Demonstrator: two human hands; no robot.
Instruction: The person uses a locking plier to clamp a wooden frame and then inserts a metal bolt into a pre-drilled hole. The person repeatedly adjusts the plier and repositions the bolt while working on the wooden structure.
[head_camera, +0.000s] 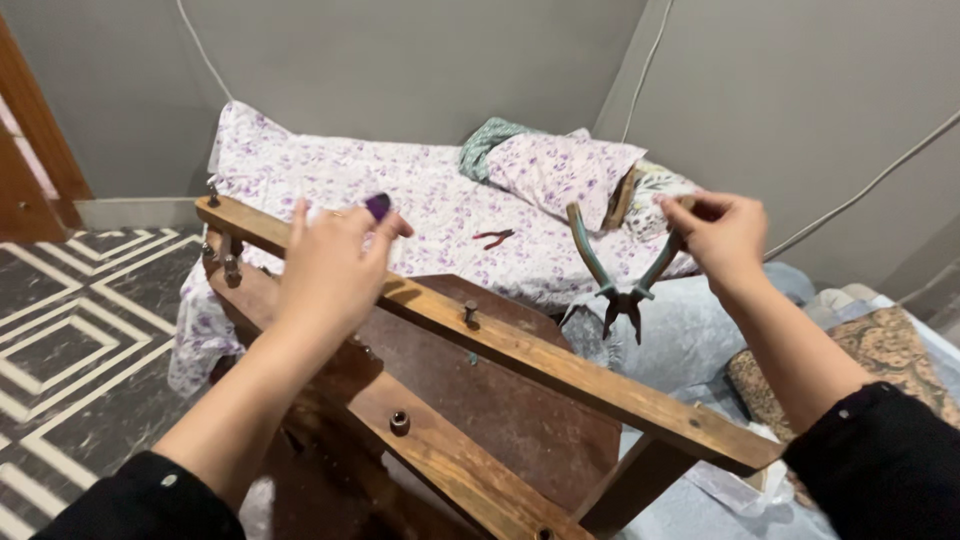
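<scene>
My left hand (333, 257) is raised over the upper bar of a wooden frame (560, 365), fingers pinched on a small purple object (378, 206) at the fingertips. My right hand (722, 233) holds pliers (620, 270) by one teal handle, jaws hanging down and spread, above the frame's right part. The frame has two long bars with bolts and a dark brown board (500, 410) beneath them.
A mattress with a purple floral sheet (400, 190) lies behind, with a pillow (560, 165) and small red-handled pliers (494, 237) on it. A patterned cushion (890, 350) sits at right. Striped floor tiles (70, 330) are at left. Cables run along grey walls.
</scene>
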